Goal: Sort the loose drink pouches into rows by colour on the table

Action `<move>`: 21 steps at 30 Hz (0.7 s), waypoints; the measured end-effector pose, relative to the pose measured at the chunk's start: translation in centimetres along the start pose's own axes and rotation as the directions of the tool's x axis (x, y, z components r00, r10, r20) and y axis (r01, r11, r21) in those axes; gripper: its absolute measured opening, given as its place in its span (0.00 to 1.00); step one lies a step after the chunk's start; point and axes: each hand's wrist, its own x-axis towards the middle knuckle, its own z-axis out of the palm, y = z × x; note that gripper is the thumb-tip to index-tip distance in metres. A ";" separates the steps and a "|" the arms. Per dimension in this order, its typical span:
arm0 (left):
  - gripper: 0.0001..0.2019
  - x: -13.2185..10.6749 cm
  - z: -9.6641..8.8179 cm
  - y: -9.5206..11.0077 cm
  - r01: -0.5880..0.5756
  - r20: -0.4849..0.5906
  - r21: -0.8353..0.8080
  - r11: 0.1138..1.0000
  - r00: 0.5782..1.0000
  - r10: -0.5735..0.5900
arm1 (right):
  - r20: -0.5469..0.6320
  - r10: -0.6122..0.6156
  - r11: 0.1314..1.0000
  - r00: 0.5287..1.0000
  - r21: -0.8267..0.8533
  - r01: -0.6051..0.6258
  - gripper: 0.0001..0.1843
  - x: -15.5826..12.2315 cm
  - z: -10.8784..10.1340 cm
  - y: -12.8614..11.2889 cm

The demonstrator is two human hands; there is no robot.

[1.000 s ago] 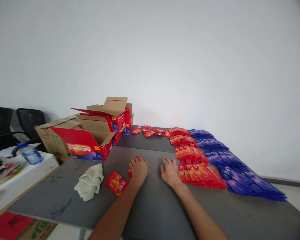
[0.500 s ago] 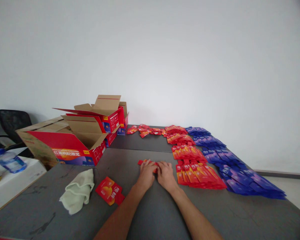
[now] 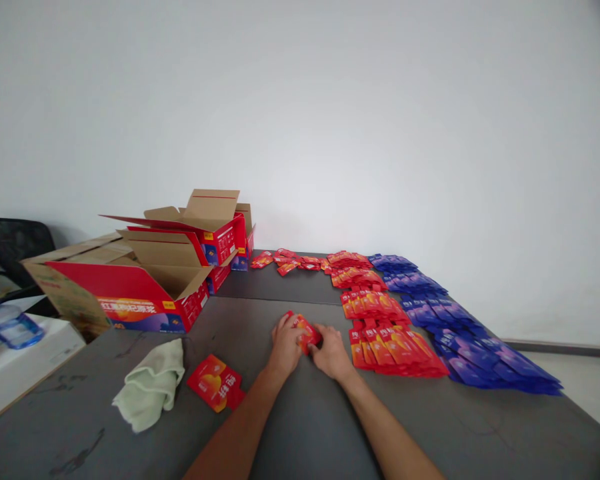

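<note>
Between my two hands is a small red pouch with an orange print, just above or on the dark table. My left hand grips its left side, fingers curled over the edge. My right hand pinches its right edge with thumb and fingers. Another red pouch lies flat to the left of my left forearm, its narrow spout end toward me. Close by on the right, overlapping red pouches lie in rows.
Blue pouches run in rows along the right edge. Loose red pouches lie at the back by the wall. Open red cartons stand at the left. A pale cloth is crumpled near them; a water bottle lies on a white box.
The pouch between my hands has turned and shows more of its printed face. My left hand has shifted slightly left and its grip has changed. The view has swung a little to the right.
</note>
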 end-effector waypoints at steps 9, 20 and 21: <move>0.07 0.1 -1.5 1.4 0.282 -0.095 -0.031 0.959 0.954 -0.283 | 0.026 0.170 0.770 0.985 0.620 -0.149 0.05 -0.2 0.2 -0.2; 0.12 0.2 0.3 1.7 0.185 0.012 -0.750 0.635 0.964 -0.266 | 0.222 0.213 0.343 0.952 0.895 -0.286 0.15 -0.7 0.0 -1.5; 0.11 0.2 0.1 1.7 0.172 0.009 -0.764 0.622 0.967 -0.256 | 0.219 0.196 0.396 0.956 0.874 -0.281 0.15 -0.7 0.1 -1.5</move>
